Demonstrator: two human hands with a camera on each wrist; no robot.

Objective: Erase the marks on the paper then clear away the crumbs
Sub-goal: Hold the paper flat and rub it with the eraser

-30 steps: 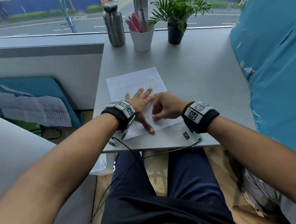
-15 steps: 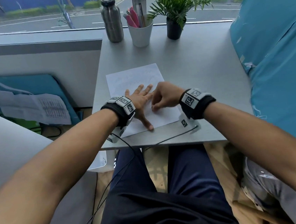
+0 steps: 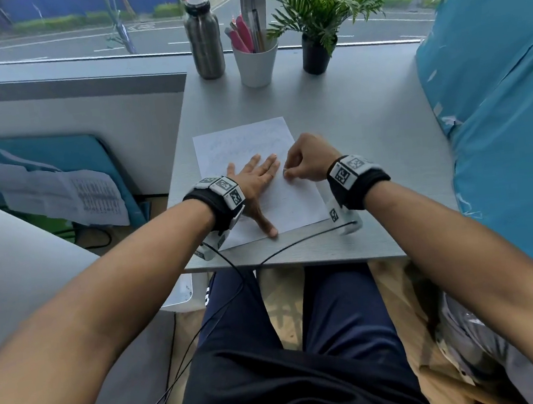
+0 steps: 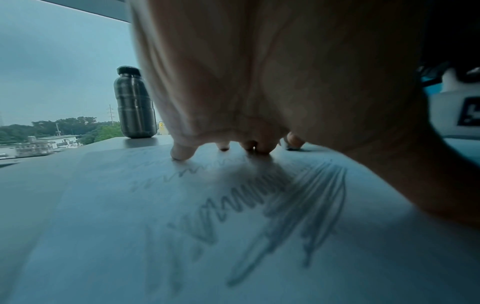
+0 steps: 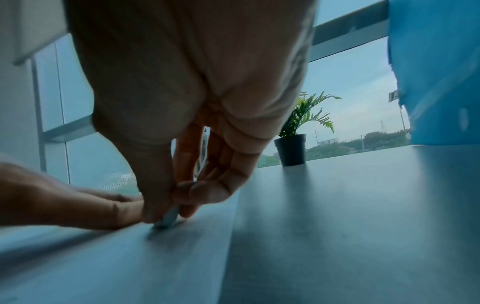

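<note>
Paper point(image 3: 256, 166) sits mid-frame on the grey surface point(image 3: 365, 119), left hand point(image 3: 253, 183) flat, its fingers spread, pinning it. Right hand point(image 3: 308, 162) pinches a small eraser point(image 5: 166, 221). Short light strokes, I'd say, or the sheet wrinkles.

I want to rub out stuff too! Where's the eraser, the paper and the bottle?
eraser point(image 5: 167, 219), right wrist view, its tip below the pinching fingers.
paper point(image 3: 242, 138), head view, bare upper part.
bottle point(image 3: 204, 44), head view, middle of its steel body.
</note>
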